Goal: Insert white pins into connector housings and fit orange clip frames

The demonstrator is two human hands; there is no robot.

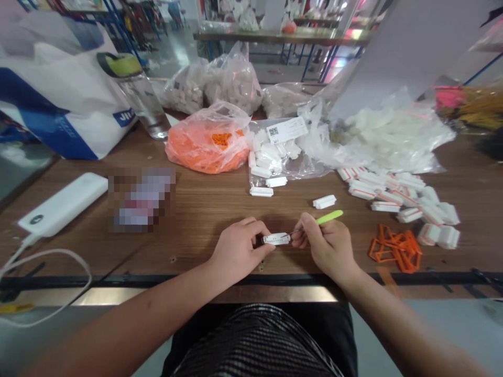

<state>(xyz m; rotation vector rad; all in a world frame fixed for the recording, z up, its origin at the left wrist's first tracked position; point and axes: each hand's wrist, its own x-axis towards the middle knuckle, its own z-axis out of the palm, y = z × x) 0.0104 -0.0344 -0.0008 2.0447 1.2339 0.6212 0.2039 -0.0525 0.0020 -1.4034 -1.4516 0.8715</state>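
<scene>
My left hand (pixel 240 245) pinches one end of a small white plastic piece (pixel 277 239) between thumb and fingers. Small dark marks run in a row along its upper face. In my right hand (pixel 328 242) is a slim tool with a lime-green handle (pixel 330 216), its thin metal tip at the piece's right end. Whether the tip touches the piece I cannot tell. Beyond my right hand a similar white piece (pixel 324 201) lies alone. To the right sits a tangle of orange plastic frames (pixel 395 248).
White pieces with orange-red strips (pixel 393 193) are piled at the right. Behind stand a bag of orange parts (pixel 208 144), a bag of white pieces (pixel 273 157) and a large clear bag (pixel 393 133). At the left are a bottle (pixel 139 97), a power bank (pixel 63 204) and its cable (pixel 51 251).
</scene>
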